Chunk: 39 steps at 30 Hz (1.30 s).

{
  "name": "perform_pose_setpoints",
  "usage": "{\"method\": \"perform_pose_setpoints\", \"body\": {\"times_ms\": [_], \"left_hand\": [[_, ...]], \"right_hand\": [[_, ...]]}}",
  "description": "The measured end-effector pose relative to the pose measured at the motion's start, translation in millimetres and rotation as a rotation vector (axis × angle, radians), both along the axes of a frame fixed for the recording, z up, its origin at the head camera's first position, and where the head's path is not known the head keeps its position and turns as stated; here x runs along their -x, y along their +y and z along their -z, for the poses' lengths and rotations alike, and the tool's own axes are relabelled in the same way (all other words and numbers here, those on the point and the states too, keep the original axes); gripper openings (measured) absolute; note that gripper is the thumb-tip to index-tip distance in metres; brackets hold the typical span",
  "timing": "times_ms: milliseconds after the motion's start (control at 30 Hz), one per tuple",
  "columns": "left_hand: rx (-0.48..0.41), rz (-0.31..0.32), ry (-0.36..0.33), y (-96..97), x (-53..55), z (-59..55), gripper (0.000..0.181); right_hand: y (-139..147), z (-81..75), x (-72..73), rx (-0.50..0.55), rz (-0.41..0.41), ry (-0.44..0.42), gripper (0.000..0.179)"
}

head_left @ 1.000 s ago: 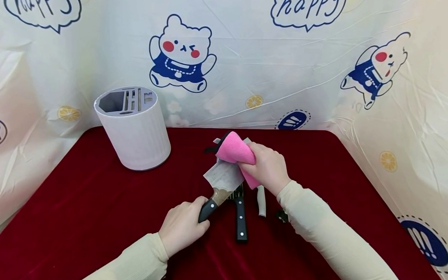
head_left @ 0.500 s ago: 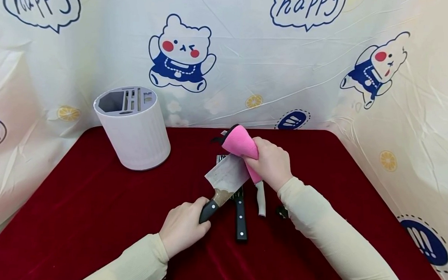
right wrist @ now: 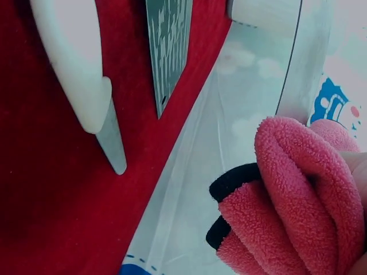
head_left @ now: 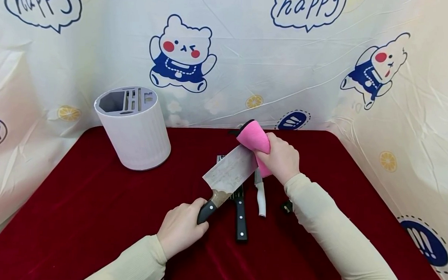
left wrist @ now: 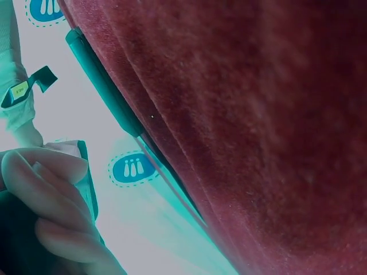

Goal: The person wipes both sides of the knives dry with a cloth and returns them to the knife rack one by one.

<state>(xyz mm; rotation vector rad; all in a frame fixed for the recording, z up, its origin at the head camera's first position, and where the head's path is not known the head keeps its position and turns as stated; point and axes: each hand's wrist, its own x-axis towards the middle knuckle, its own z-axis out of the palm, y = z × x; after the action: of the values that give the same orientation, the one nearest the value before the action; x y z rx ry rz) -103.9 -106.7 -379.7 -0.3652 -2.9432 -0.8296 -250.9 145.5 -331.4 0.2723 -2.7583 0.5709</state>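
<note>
While my left hand [head_left: 182,228] clamps the cleaver [head_left: 231,171] by its black handle, nearer me and rightward of the white holder [head_left: 140,141], my right hand [head_left: 281,158] grips a soft pink cloth [head_left: 254,136] at the cleaver's far end. I expect it heavy, stiff, slick when wiped; the handle is the safest hold.

Cleaver [head_left: 228,171] and pink cloth [head_left: 253,136], both held.
Cleaver: broad grey blade with darker marks, brown collar, black handle with a pale rivet; lies aslant, handle near left, blade extending away rightward; left hand [head_left: 182,227] grips the handle. Cloth: fluffy, black-edged, folded, covering the blade's far end; right hand [head_left: 282,158] grips it.
</note>
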Motion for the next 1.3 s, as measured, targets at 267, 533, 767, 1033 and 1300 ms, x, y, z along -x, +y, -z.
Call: {"method": "perform_pose_setpoints", "body": {"times_ms": [267,533,767,1033,1300], "left_hand": [[-0.008,-0.019,-0.011,-2.1,1.2,1.6,0.025],[-0.036,-0.051,-0.047,-3.5,1.4,1.5,0.024],[-0.05,-0.061,-0.041,-4.1,0.3,2.0,0.025],[-0.063,-0.063,-0.028,-3.1,-0.5,-2.2,0.025],[-0.093,-0.064,-0.032,-0.9,0.8,-9.6,0.025]], "right_hand": [[12,5.1,6.6,0.1,0.023,-0.03,0.051],[23,11.9,14.9,0.489,0.046,-0.227,0.056],[25,21.9,18.4,0.787,0.082,-0.326,0.057],[22,28.6,16.7,1.081,0.113,-0.378,0.048],[18,33.2,14.5,1.298,0.11,-0.435,0.03]]}}
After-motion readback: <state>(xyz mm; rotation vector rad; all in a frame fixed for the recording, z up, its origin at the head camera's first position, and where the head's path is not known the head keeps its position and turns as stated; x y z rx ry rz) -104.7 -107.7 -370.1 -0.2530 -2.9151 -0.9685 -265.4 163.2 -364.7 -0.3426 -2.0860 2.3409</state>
